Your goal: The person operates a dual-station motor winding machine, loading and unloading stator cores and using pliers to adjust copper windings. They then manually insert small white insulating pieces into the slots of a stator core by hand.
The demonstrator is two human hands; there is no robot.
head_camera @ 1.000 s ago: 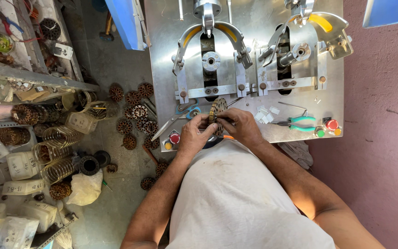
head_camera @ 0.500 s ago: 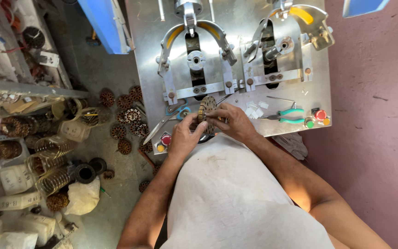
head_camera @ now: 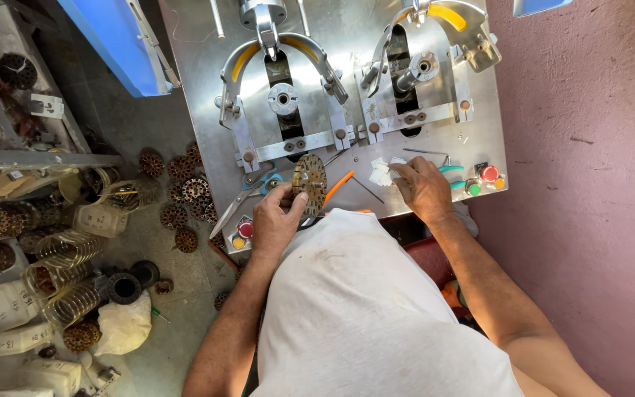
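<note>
On the steel desk [head_camera: 435, 140], near its front edge: left hand [head_camera: 273, 220] closed around a round, slotted stator core [head_camera: 309, 182], copper-brown, held on edge between thumb and fingers, just below the left winding fixture [head_camera: 283, 99]. Right hand [head_camera: 424, 190] well apart from it, lying palm-down further right, fingertips pinched at a small heap of white paper slips [head_camera: 381, 173]; whether a slip is actually gripped, impossible to tell. Just beside that hand: teal-handled pliers [head_camera: 451, 170], partly hidden under the knuckles, then a red push button [head_camera: 489, 173] and a green one [head_camera: 473, 189] at the desk's right corner. Between the two hands: an orange-handled tool [head_camera: 337, 187] lying slantwise, its end close to the core. Behind the left hand: scissors with blue grips [head_camera: 259, 184] flat on the steel, and another red button [head_camera: 245, 229] at the left corner. Second fixture [head_camera: 420, 70] with yellow guard up at the right rear. Down on the floor [head_camera: 185, 294] to the left: scattered wound cores [head_camera: 185, 180], coiled springs [head_camera: 64, 276], a white cloth bag [head_camera: 123, 331]. Pink wall [head_camera: 589, 184] along the right.
</note>
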